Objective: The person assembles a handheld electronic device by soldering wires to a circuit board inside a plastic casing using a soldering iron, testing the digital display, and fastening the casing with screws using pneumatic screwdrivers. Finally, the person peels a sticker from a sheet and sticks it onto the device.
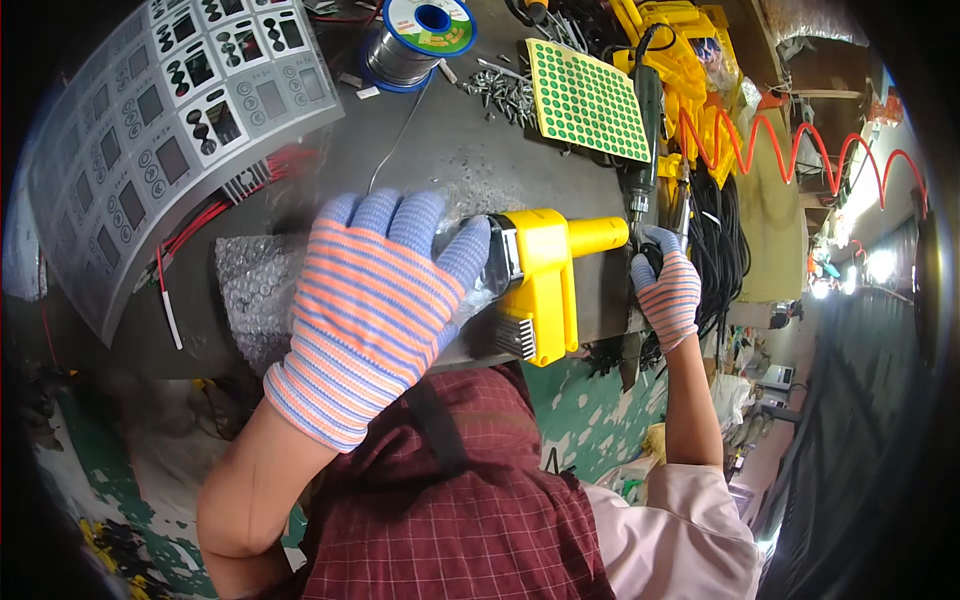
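Observation:
Both of my hands wear striped orange and blue knit gloves. My left hand is wrapped over the dark, clear-covered end of a yellow plastic device, with its thumb against that end. The device lies on its side, its yellow tube pointing right and a grey ribbed part facing me. Bubble wrap lies under and beside the left hand. At the table's right edge, my right hand is closed around a small black thing that I cannot make out. Just above it hangs a dark green electric screwdriver, tip downward.
A solder wire spool, loose screws and a yellow sheet of green round stickers lie at the back. A curved printed label sheet stands left over red wires. Yellow housings, black cables and a red coiled cord occupy the right.

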A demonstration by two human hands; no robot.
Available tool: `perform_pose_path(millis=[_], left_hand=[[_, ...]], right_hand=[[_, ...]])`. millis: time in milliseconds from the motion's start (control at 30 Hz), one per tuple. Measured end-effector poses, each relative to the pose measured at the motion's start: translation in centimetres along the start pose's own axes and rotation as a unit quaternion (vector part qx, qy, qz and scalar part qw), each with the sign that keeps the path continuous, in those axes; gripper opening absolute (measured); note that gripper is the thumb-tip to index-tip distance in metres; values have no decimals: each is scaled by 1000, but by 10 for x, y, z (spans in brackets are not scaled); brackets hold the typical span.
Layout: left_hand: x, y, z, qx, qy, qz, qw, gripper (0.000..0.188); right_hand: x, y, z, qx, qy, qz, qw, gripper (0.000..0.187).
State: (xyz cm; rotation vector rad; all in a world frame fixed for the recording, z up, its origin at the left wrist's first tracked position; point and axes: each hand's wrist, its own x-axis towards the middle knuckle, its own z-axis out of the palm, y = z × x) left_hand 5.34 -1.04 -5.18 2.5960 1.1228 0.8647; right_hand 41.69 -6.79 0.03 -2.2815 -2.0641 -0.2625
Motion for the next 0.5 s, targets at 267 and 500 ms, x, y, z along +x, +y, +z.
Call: perform_pose_path(millis=[267, 500], left_hand=[[5, -1, -12, -12, -32, -12, 999, 69], [-3, -25, -28, 22, -75, 21, 997, 76]], right_hand=[[-3, -2, -3, 55, 54, 1, 997, 34], [4, -19, -15, 57, -119, -21, 991, 44]])
